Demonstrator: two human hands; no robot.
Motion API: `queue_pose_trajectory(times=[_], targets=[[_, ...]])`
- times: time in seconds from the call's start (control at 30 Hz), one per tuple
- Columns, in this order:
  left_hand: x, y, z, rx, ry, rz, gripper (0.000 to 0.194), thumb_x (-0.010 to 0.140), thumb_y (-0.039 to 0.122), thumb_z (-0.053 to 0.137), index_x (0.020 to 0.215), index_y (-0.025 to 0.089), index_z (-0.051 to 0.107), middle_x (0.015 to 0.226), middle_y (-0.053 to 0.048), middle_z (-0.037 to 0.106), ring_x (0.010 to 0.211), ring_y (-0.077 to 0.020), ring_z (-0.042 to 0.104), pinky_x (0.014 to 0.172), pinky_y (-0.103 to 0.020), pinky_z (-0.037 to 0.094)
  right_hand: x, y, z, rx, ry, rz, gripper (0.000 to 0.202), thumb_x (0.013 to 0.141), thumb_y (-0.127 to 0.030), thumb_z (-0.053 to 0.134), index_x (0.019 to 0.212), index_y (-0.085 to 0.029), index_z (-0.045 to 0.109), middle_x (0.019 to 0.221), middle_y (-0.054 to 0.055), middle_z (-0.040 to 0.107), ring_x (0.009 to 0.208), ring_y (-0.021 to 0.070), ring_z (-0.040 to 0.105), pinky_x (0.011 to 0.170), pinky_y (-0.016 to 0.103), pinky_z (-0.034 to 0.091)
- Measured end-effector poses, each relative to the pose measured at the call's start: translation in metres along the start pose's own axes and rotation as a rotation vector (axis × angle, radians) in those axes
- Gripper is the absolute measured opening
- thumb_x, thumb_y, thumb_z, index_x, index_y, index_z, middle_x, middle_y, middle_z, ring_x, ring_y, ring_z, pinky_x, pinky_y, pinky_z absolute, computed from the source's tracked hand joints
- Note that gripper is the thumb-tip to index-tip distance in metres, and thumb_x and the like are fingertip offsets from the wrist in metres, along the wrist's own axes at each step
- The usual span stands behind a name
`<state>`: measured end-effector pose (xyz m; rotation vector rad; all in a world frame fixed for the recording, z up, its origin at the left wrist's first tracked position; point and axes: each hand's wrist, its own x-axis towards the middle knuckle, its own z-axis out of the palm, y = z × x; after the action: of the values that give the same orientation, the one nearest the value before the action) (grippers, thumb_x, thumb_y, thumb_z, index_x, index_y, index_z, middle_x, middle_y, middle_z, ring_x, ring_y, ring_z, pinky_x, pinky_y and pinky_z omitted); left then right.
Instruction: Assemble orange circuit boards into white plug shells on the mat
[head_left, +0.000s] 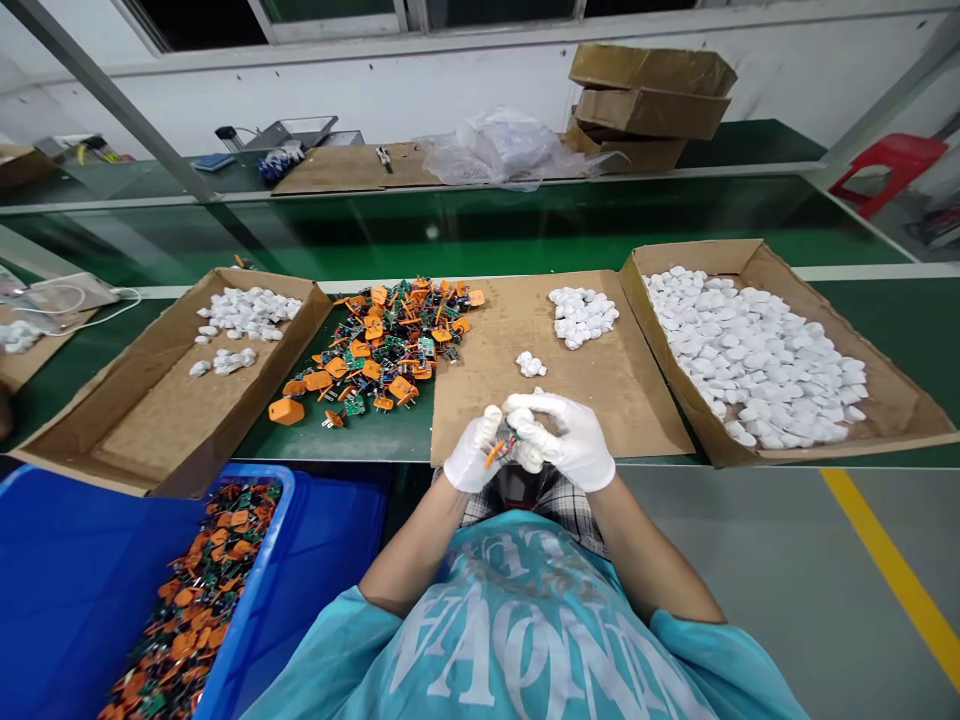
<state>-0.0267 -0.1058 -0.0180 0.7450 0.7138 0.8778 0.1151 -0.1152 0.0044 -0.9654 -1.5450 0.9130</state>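
My left hand (472,455), in a white glove, is closed on a small orange plug piece (495,453) with a circuit board and thin wires. Close against it, my right hand (574,443), also gloved, has its fingers curled together at the wired end; the glove hides what they pinch. Both hands are above the table's front edge, before a cardboard sheet (487,370). Just beyond them lie a few small white plastic pieces (531,364) and a larger cluster of white pieces (583,316). Left of the sheet is a heap of orange plug pieces with circuit boards (375,345).
A cardboard tray (150,425) with some white pieces sits on the left, and another tray (892,400) full of them on the right. Below left, a blue bin (281,530) holds more orange plug pieces. Plastic bags (495,145) and stacked boxes (649,110) are at the back.
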Motion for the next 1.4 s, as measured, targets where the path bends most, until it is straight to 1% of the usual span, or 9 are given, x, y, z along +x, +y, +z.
queue_pose_trajectory(times=[0.2,0.3,0.4,0.57,0.77,0.93,1.0,1.2,1.4], targets=[[-0.005,-0.014,0.008,-0.074,0.048,0.153,0.05,0.052,0.055,0.081,0.086,0.02,0.071,0.097,-0.006,0.072,0.105,-0.0281,0.064,0.098,-0.041,0.048,-0.002,0.004,0.008,-0.218,0.193,-0.158,0.02,0.085,-0.031,0.063,0.103,-0.025,0.069,0.104,0.006,0.073,0.1,0.0227,0.067,0.094,0.042,0.053],[-0.006,-0.014,0.01,0.025,0.193,0.215,0.053,0.055,0.067,0.074,0.081,0.021,0.071,0.096,-0.004,0.072,0.104,-0.0246,0.063,0.102,-0.037,0.045,-0.002,0.008,0.011,-0.329,0.205,-0.3,0.024,0.086,-0.032,0.061,0.108,-0.026,0.066,0.107,0.007,0.071,0.11,0.0248,0.063,0.099,0.046,0.049],[-0.004,-0.011,0.008,0.228,0.336,0.325,0.06,0.065,0.079,0.057,0.07,0.021,0.069,0.083,-0.004,0.072,0.089,-0.0225,0.065,0.09,-0.034,0.049,-0.003,0.009,0.01,-0.327,0.138,-0.378,0.026,0.086,-0.036,0.061,0.11,-0.027,0.064,0.112,0.008,0.069,0.119,0.0254,0.058,0.101,0.048,0.047],[-0.004,-0.008,0.004,0.493,0.441,0.42,0.064,0.077,0.076,0.044,0.067,0.018,0.068,0.062,-0.006,0.067,0.068,-0.0207,0.064,0.071,-0.031,0.051,-0.005,0.008,0.014,-0.142,0.139,-0.184,0.014,0.083,-0.034,0.067,0.094,-0.025,0.066,0.116,0.008,0.065,0.119,0.0233,0.058,0.102,0.044,0.046],[-0.011,0.003,0.013,0.675,0.408,0.444,0.072,0.083,0.076,0.029,0.057,0.018,0.064,0.055,-0.006,0.065,0.053,-0.0169,0.06,0.054,-0.029,0.048,-0.009,0.006,0.027,0.254,-0.009,0.103,0.038,0.08,-0.042,0.071,0.111,-0.023,0.06,0.111,0.009,0.069,0.101,0.0199,0.067,0.091,0.037,0.054],[-0.014,0.005,0.018,0.721,0.421,0.476,0.071,0.084,0.074,0.027,0.059,0.02,0.065,0.06,-0.008,0.067,0.064,-0.0194,0.065,0.062,-0.029,0.05,-0.014,0.006,0.035,0.391,0.128,0.07,0.026,0.079,-0.04,0.072,0.097,-0.025,0.062,0.105,0.005,0.072,0.089,0.0165,0.069,0.08,0.031,0.057],[-0.012,0.004,0.018,0.652,0.438,0.43,0.069,0.085,0.073,0.028,0.055,0.02,0.06,0.05,-0.006,0.06,0.054,-0.0176,0.06,0.058,-0.029,0.048,-0.013,0.007,0.033,0.361,0.096,0.02,0.026,0.083,-0.042,0.067,0.102,-0.026,0.063,0.105,0.005,0.072,0.088,0.0169,0.07,0.076,0.03,0.058],[-0.006,0.007,0.017,0.389,0.332,0.056,0.074,0.077,0.083,0.019,0.039,0.022,0.035,0.029,0.001,0.032,0.028,-0.008,0.028,0.033,-0.025,0.022,-0.004,0.014,0.009,-0.259,-0.082,-0.299,0.037,0.088,-0.038,0.061,0.122,-0.025,0.059,0.114,0.007,0.07,0.105,0.0212,0.067,0.091,0.036,0.056],[-0.011,0.021,0.01,0.327,-0.05,0.046,0.069,0.069,0.082,0.045,0.043,0.019,0.036,0.031,0.004,0.033,0.03,-0.0047,0.027,0.035,-0.022,0.019,-0.004,0.015,0.004,-0.459,0.011,-0.467,0.03,0.09,-0.034,0.058,0.119,-0.025,0.06,0.106,0.006,0.073,0.102,0.0217,0.068,0.092,0.038,0.055]])
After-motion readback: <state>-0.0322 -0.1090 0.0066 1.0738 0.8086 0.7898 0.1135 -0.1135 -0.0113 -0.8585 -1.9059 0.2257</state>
